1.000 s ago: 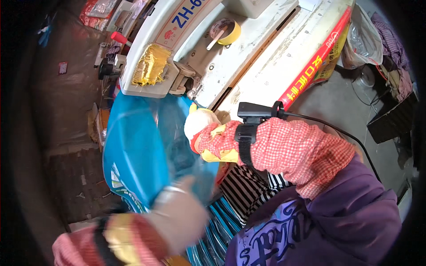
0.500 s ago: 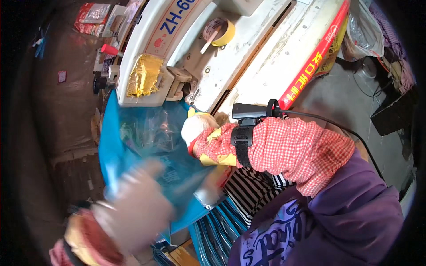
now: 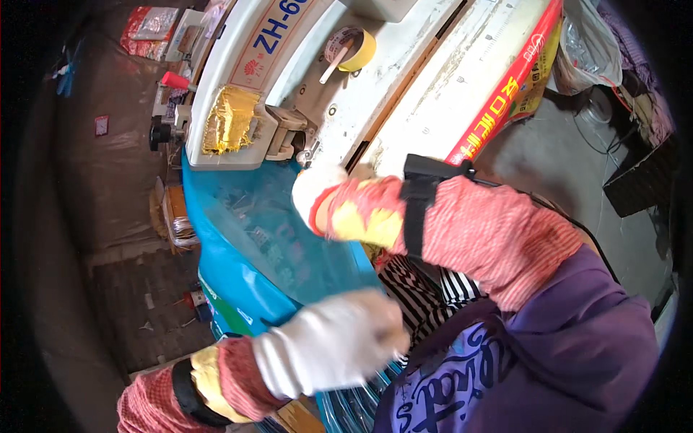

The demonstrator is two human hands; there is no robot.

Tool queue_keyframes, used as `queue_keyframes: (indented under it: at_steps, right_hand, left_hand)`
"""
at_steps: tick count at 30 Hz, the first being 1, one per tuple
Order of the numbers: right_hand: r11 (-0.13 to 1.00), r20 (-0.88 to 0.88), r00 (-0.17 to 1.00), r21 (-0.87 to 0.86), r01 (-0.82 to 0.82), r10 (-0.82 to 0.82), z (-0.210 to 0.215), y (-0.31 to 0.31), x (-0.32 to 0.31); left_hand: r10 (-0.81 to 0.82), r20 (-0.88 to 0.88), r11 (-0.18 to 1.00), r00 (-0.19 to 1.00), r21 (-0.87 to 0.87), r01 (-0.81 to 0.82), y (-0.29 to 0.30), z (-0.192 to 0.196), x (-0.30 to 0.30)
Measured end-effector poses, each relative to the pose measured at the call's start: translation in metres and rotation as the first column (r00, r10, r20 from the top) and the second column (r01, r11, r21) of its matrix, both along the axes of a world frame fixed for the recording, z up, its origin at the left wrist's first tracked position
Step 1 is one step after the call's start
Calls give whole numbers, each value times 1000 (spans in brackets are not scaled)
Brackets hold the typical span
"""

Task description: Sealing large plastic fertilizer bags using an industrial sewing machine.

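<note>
White sewing machine (image 3: 224, 76) at 11 o'clock, arm slanting toward 7. Pale table (image 3: 440, 86) at 1 o'clock. Blue plastic sheet (image 3: 263, 238) below machine, toward 8 o'clock; long axis slants 11 to 5, lower end pointing to 5. Person's left hand (image 3: 350, 335), white-gloved, at 6 o'clock, near sheet's lower end; fingers curled but blurred, grip cannot be told. Right hand (image 3: 317, 193) near centre, at sheet's right edge; fingertips hidden, whether gripping cannot be told. Yellow tape roll (image 3: 366, 54) at 12 o'clock.
</note>
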State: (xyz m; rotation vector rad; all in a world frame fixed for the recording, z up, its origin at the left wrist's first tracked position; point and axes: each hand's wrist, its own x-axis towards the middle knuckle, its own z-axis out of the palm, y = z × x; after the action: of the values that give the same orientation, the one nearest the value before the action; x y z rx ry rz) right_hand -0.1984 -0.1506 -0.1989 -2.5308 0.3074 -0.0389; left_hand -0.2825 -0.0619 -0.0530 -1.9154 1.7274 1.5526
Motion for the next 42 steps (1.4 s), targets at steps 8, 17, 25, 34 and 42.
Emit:
queue_keyframes:
  at_steps: [8, 17, 25, 34, 42]
  right_hand:
    - [998, 110, 993, -36, 46, -42, -27, -40, -25]
    - [982, 131, 984, -125, 140, -123, 2, -14, -29]
    - [839, -269, 910, -369, -400, 316, -12, 49, -1]
    - [880, 295, 834, 54, 473, -466, 12, 32, -15]
    - [840, -101, 960, 466, 278, -262, 2, -9, -83]
  left_hand:
    - [870, -70, 479, 488, 354, -803, 14, -16, 13]
    - [-42, 358, 991, 933, 130, -6, 34, -18, 15]
    - [10, 181, 995, 983, 96, -28, 40, -36, 1]
    - [-57, 190, 998, 980, -14, 61, 48, -44, -6]
    - [146, 243, 947, 959, -316, -64, 49, -48, -2]
